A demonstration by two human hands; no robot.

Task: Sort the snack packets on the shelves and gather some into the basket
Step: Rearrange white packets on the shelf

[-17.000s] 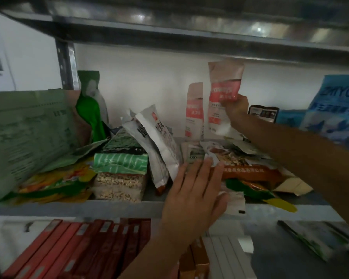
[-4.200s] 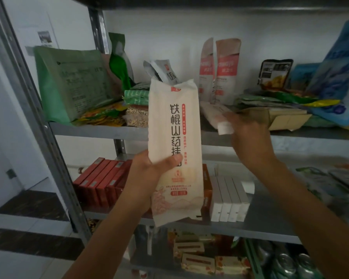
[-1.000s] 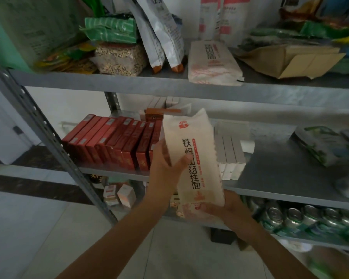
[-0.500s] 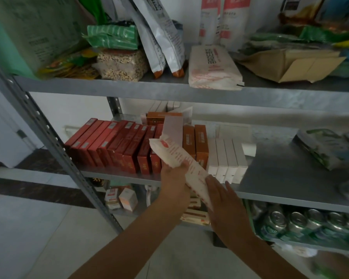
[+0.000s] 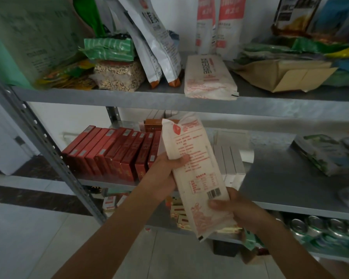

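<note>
Fingers of the left hand grasp the cream packet near its top. Right hand grips its lower end, before the shelves.

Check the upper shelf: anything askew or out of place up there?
Yes. Two white pouches lean steeply over the green striped bag; a white packet lies flat, its end at the front edge of the shelf; a brown paper bag lies crumpled before a jumbled heap of packets. Nothing looks spilled. The held packet looks intact.
</note>
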